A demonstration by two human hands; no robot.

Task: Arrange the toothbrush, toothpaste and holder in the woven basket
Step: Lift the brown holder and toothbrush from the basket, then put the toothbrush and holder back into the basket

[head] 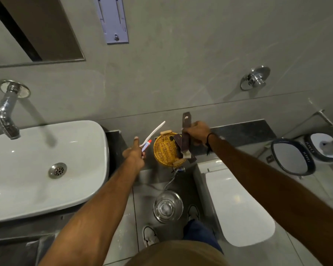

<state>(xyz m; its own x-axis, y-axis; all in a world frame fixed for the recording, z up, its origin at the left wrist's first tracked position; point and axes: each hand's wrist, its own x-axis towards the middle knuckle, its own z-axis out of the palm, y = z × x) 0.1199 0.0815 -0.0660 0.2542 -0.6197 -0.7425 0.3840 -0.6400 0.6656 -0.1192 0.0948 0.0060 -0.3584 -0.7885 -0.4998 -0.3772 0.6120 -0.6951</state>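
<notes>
A white sink [46, 166] is sitting at the far left under a chrome tap [7, 112], with its drain [57, 170] showing in the bowl. Just to its right, the left hand [135, 153] is closing around two things at once: a white toothbrush [155, 131], which is slanting up and to the right, and a small toothpaste tube [146, 145] with a red cap, lying alongside the brush's lower end. Both are being held in the air beside the basket, not in it. The yellow woven basket [166, 148] is resting on the dark ledge [238, 131] between the sink and the toilet [236, 204]. The right hand [197, 134] is gripping a dark brown holder [186, 131], which is standing roughly upright over the basket's right rim; its lower end is reaching down at the rim, though whether it is touching is unclear. A glass bowl [167, 206] is sitting on the floor below the basket. Further right, a chrome fitting [256, 77] is jutting from the wall.
</notes>
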